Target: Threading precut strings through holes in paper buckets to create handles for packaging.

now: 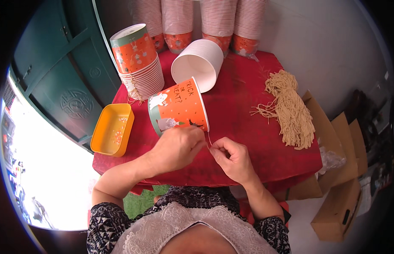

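- Apparently, the right hand (234,161) is closed in a fine pinch: a thin cord (209,138) is gripped between thumb and forefinger, just below the bucket's mouth.
- The left hand (180,146) is curled against the bucket's near side, thumb and forefinger drawn together close to the rim; whether cord is also caught there cannot be told.
- The orange-and-green paper bucket (180,106) is tipped on its side between the hands and the table's middle, mouth turned right, base left. Whether its weight is borne by the table or by the hand cannot be told.
- Step in hand, as judged: cord is being fastened or threaded at the rim; no knot can be made out.
- Next move, as judged: the bucket needs to be steadied by the left hand, the cord drawn snug without the rim being creased.
- Behind the bucket, a white-walled tub (197,63) is laid on its side.
- To the left, a yellow tray (104,125) is scattered with small bits; beyond it an inverted bucket stack (137,55) is seen, strands hung at its side.
- To the right, a tan cord bundle (293,110) is laid on the red tablecloth (247,122).
- At the back, plastic-wrapped stacks (178,21) are lined up.
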`<state>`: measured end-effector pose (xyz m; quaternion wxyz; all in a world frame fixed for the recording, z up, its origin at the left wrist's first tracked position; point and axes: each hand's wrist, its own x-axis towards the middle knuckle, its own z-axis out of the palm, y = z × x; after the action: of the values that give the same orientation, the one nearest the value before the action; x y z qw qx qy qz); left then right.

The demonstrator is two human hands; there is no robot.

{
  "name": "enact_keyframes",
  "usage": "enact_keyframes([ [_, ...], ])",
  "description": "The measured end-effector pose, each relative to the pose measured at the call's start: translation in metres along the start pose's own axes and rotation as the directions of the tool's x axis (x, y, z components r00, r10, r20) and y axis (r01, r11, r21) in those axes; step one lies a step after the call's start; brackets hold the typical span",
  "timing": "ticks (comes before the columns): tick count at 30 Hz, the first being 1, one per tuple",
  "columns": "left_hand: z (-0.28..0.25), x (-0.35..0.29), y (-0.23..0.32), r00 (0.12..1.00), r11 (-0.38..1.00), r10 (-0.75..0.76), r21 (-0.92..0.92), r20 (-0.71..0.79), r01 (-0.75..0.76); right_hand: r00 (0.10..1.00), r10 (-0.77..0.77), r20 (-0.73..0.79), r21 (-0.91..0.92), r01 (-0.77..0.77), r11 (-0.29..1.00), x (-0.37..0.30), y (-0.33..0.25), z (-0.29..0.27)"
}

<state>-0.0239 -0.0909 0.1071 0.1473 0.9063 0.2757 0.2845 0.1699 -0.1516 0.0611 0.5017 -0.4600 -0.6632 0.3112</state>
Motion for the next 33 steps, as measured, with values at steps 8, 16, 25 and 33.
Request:
enact_keyframes([
  [8,-0.034,0.048,-0.003,0.947,0.808,0.317,0.505,0.058,-0.302,0.996,0.001,-0.088,0.033,0.002,0.999,-0.001,0.013,-0.014],
  [16,-0.063,0.047,-0.015,0.954,0.810,0.215,0.508,0.208,-0.293,0.894,0.181,-0.409,0.340,-0.035,0.940,0.014,0.016,-0.057],
  [25,-0.058,-0.008,-0.012,0.991,0.969,0.130,0.216,-0.028,-0.121,0.821,-0.155,-0.549,0.197,0.307,0.931,0.022,-0.008,-0.037],
  [33,-0.065,-0.020,-0.004,0.987,1.000,-0.002,-0.010,0.163,0.004,0.814,-0.494,-0.306,-0.332,0.395,0.857,0.007,-0.009,0.017],
])
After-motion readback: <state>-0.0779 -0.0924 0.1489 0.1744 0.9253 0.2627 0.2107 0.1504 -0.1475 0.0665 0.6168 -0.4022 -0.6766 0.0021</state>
